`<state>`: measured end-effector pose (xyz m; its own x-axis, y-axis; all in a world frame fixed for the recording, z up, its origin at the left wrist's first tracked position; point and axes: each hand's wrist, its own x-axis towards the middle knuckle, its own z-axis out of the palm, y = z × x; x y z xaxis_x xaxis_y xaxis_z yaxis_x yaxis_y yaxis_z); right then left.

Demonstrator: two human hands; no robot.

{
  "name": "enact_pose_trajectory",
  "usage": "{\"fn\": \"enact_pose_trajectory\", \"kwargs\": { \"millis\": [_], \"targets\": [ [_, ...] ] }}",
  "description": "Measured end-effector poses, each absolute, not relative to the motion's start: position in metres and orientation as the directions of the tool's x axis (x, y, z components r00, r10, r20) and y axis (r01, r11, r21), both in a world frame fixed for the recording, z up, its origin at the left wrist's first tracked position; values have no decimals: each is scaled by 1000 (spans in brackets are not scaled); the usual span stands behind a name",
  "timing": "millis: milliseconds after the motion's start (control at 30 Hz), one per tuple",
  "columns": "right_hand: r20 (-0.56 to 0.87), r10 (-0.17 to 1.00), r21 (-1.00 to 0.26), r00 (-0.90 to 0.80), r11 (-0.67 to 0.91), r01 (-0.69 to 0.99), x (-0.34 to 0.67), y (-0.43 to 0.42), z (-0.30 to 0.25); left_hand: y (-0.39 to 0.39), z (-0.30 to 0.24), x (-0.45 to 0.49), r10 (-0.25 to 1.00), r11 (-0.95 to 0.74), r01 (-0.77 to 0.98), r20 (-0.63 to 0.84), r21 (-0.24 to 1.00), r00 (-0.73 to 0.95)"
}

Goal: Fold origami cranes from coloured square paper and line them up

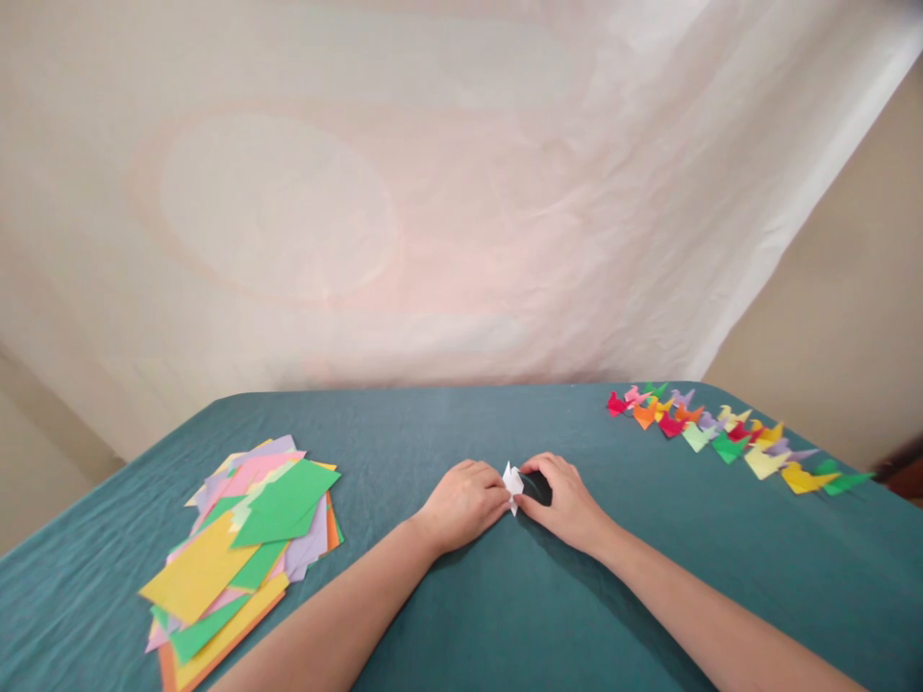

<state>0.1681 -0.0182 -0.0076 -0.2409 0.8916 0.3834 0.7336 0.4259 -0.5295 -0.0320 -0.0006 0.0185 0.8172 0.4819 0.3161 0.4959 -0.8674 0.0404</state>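
A small white folded paper piece (512, 482) stands on the teal tablecloth (461, 596) at the middle of the table. My left hand (465, 504) curls around it from the left, fingertips pinching its edge. From the right, my right hand (564, 500) pinches the same piece with thumb and fingers. Both forearms reach in from the bottom of the view.
A loose pile of coloured paper sheets (241, 540), yellow, green, pink, lilac and orange, lies at the left. Several small folded paper figures (728, 435) in mixed colours run along the far right edge. A pale wrinkled cloth backdrop (433, 192) hangs behind the table.
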Motion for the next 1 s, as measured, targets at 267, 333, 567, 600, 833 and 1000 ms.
{"fn": "enact_pose_trajectory", "kwargs": {
  "millis": [267, 333, 567, 600, 833, 1000],
  "targets": [
    [402, 884, -516, -239, 435, 738, 168, -17, -11, -3, 18, -32, 518, -855, 498, 318, 148, 795],
    [401, 883, -514, -242, 436, 738, 168, -17, -11, -4, 18, -32, 546, -837, 516, 330, 181, 770],
    [395, 883, -526, -256, 445, 725, 168, -18, -11, -1, 12, -33, 694, -717, 629, 397, 301, 601],
    [394, 882, -528, -259, 448, 721, 167, -18, -10, 0, 10, -33, 712, -698, 640, 401, 320, 576],
    [398, 876, -551, -271, 465, 693, 167, -20, -8, 5, 3, -27, 798, -601, 670, 371, 436, 475],
    [412, 874, -554, -258, 465, 690, 167, -19, -8, 12, 4, -13, 889, -451, 789, 292, 418, 354]
  ]
}}
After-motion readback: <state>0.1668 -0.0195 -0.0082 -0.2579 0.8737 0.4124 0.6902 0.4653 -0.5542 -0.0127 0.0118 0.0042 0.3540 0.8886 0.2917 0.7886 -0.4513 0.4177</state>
